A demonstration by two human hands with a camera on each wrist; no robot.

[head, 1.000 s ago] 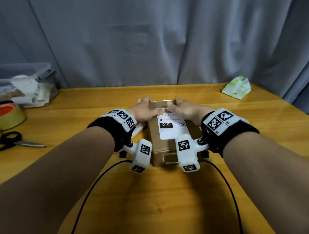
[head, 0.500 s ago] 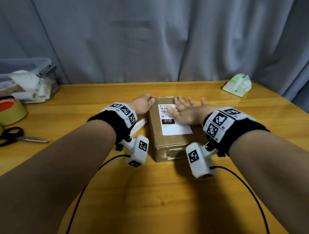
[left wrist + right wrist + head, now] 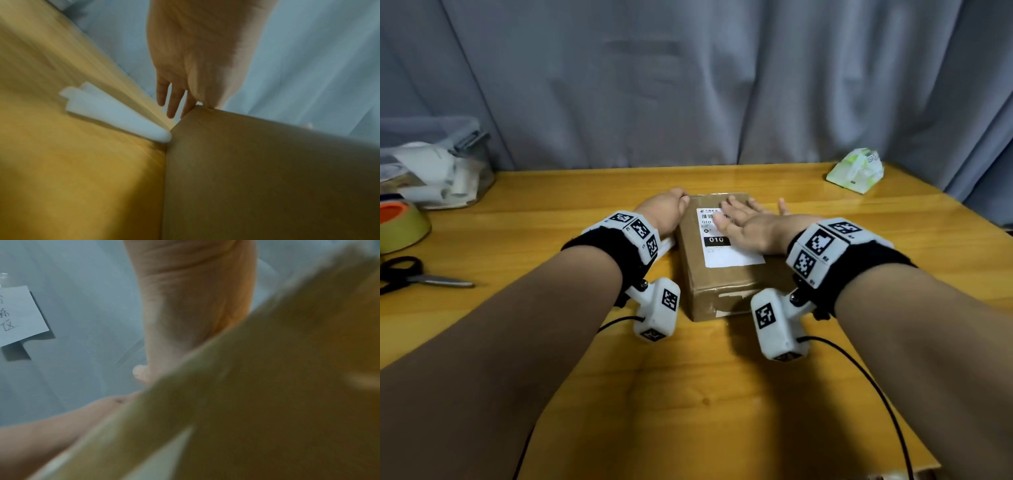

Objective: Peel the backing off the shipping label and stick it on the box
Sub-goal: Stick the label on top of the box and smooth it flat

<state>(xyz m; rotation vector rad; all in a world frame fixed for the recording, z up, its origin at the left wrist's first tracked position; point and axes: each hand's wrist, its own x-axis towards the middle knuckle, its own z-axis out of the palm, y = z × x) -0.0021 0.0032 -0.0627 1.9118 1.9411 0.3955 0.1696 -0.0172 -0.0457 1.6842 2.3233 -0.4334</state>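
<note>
A brown cardboard box (image 3: 709,291) sits mid-table with the white shipping label (image 3: 726,258) lying flat on its top. My right hand (image 3: 743,222) lies on the label's far part, palm down and fingers straight and spread. My left hand (image 3: 666,210) rests against the box's far left corner; in the left wrist view its fingers (image 3: 172,100) hang straight beside the box (image 3: 267,170). A curled white backing strip (image 3: 115,112) lies on the table against the box's left side. The right wrist view is blurred and shows only my right hand (image 3: 191,305) over the box edge (image 3: 287,386).
Black-handled scissors (image 3: 414,277), a tape roll (image 3: 400,226) and a clear plastic bin (image 3: 438,171) of papers stand at the left. A green tissue packet (image 3: 856,171) sits at the back right. A grey curtain hangs behind the table.
Both hands were pressing the label's far edge. My right hand has since flattened onto the label, and my left hand has moved off the top to the box's left side.
</note>
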